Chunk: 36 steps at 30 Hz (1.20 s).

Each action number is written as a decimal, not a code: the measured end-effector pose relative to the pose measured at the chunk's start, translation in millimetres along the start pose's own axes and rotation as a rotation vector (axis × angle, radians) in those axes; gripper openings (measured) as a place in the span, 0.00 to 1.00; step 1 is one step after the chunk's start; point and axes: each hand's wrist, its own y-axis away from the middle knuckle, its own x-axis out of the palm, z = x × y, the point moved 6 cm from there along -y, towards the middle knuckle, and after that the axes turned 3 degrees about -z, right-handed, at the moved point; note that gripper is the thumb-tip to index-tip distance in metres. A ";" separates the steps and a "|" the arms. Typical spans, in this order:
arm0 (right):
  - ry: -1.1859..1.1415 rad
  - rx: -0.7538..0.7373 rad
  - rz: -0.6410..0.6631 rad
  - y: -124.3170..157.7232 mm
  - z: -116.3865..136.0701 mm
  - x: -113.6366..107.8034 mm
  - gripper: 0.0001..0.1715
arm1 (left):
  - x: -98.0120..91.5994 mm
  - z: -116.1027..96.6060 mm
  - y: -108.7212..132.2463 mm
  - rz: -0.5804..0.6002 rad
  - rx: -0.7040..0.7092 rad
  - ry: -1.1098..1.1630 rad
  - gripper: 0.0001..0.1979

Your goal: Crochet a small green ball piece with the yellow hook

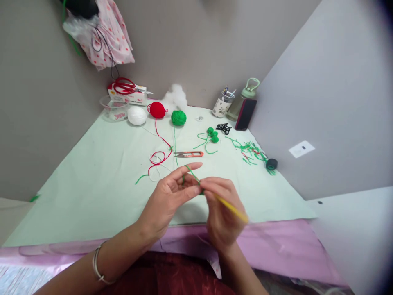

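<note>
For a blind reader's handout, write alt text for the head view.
The left hand holds green yarn draped over its index finger while the right hand grips a yellow tool. On the pale table beyond lie orange snips, a white ball, a red ball and a green ball of yarn.

here's the pale-covered bench (92, 205), grey wall (190, 49) directly behind it, whiter wall (331, 98) rising right of the bench!

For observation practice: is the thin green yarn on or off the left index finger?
On: green yarn crosses the left hand at its raised index finger.
</note>
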 end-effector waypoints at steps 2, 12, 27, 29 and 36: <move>0.121 -0.149 0.005 1.7 7.6 -1.4 0.20 | 0.1 4.2 -0.9 0.004 -0.090 0.061 0.23; -0.369 0.350 -0.016 -8.9 -22.8 -1.2 0.09 | -2.0 -4.2 -5.8 0.028 -0.010 0.005 0.18; -0.446 0.394 -0.046 -5.6 -30.3 0.8 0.09 | -1.0 1.3 -1.8 0.053 -0.156 0.118 0.18; -0.467 0.394 -0.047 -6.8 -29.7 2.1 0.09 | 1.1 1.7 -0.7 0.074 -0.159 0.167 0.16; -0.501 0.427 -0.047 -8.6 -31.6 5.0 0.10 | 2.7 -3.2 -1.7 0.111 -0.086 0.136 0.13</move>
